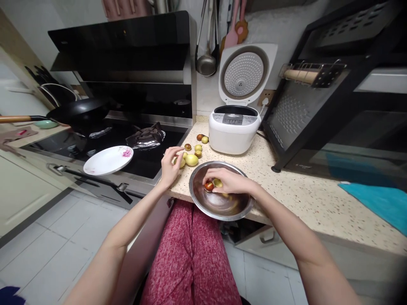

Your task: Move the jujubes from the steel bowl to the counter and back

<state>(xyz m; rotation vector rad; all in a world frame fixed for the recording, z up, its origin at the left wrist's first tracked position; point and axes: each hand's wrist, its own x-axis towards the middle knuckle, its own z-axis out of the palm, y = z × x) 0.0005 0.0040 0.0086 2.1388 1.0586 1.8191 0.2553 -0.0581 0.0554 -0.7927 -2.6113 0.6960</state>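
Observation:
My right hand (224,179) reaches into a steel bowl (199,203), its fingers closed on a red-brown jujube (209,186). A yellow-green jujube (218,182) shows right beside those fingers, inside the bowl. Left of the bowl, my left hand (171,166) hovers over the counter edge with fingers curved and apart. Its fingertips are close to a yellow-green jujube (191,159) and others partly hidden behind the hand; whether it touches one is unclear. Several more green and brown jujubes, among them a brown one (188,147), lie loose farther back.
A white rice cooker (233,137) stands behind the bowl, lid raised. A floral plate (108,161) sits at the stove's front edge, and a wok (78,111) is at the far left. A black rack (305,127) and a blue cloth (378,203) occupy the right.

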